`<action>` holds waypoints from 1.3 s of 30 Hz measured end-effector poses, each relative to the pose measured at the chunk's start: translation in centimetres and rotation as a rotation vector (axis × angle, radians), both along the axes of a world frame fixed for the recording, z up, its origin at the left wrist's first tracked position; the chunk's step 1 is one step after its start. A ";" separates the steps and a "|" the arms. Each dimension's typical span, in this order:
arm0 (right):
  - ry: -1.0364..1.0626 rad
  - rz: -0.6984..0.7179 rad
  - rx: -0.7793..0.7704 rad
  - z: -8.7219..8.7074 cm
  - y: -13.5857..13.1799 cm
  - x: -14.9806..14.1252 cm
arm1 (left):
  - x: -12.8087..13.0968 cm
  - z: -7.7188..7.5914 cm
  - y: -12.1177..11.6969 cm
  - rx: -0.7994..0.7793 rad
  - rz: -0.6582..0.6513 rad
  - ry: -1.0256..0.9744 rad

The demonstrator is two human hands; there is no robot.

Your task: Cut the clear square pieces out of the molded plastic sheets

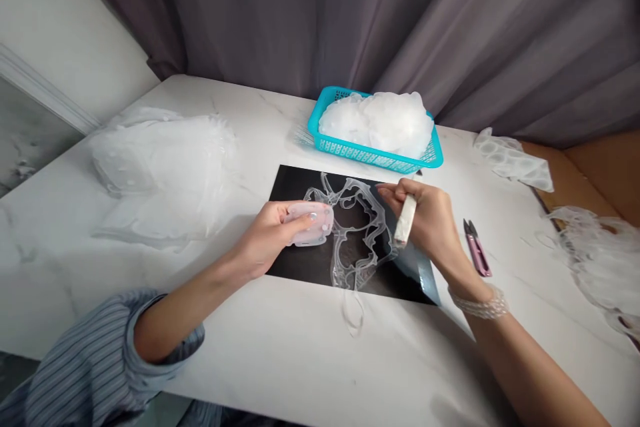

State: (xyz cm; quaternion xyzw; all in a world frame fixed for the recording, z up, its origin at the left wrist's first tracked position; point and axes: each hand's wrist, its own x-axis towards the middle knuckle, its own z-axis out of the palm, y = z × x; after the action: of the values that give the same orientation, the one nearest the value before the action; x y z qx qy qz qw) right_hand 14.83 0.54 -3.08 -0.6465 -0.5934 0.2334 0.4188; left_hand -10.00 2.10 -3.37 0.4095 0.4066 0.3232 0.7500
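Observation:
My left hand [270, 233] pinches a small translucent, pale pinkish plastic piece [320, 233] with rounded edges and dots, thumb on top. It is held over the left part of a black mat [295, 265]. My right hand [427, 210] is closed round a tool with a whitish, wrapped-looking handle [406, 219], above the mat's right side. The tool's working end is hidden, so its kind cannot be told. Between my hands lies a clear, lacy cut-out plastic scrap [375, 203], with a loop hanging over the mat's front edge.
A turquoise basket [365, 155] heaped with whitish translucent pieces stands behind the mat. Pink thread snips [477, 250] lie to the right. A stack of translucent sheets [165, 173] is at left. More scraps [600, 253] and a perforated sheet [515, 159] lie at far right.

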 end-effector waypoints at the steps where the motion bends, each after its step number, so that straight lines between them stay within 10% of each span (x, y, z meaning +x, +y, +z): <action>1: -0.060 -0.013 0.014 0.5 -0.2 -0.1 | 0.0 0.2 0.1 -0.032 -0.017 -0.033; 14: 0.068 0.312 -0.036 1.0 -1.8 -2.8 | -0.2 0.5 0.7 -0.251 -0.020 -0.227; 22: -0.273 0.835 0.295 -0.8 -2.0 -5.1 | 0.0 -0.1 0.8 -0.258 0.009 -0.248; 31: -0.244 -0.172 0.473 3.6 5.2 -1.3 | -1.0 -1.7 1.9 -0.032 -0.107 -0.088; 35: -0.444 -0.010 0.404 4.5 11.1 -0.9 | -0.9 -1.6 1.6 0.037 -0.119 -0.045; 39: -0.514 0.177 0.286 2.7 11.6 -1.9 | -0.7 -1.0 1.1 0.129 -0.048 0.008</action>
State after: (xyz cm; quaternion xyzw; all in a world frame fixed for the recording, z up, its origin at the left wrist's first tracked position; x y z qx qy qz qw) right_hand 12.97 12.11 -0.34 -0.5647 -0.7608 0.0121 0.3196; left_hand -10.66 3.17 -4.42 0.4680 0.3779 0.3289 0.7280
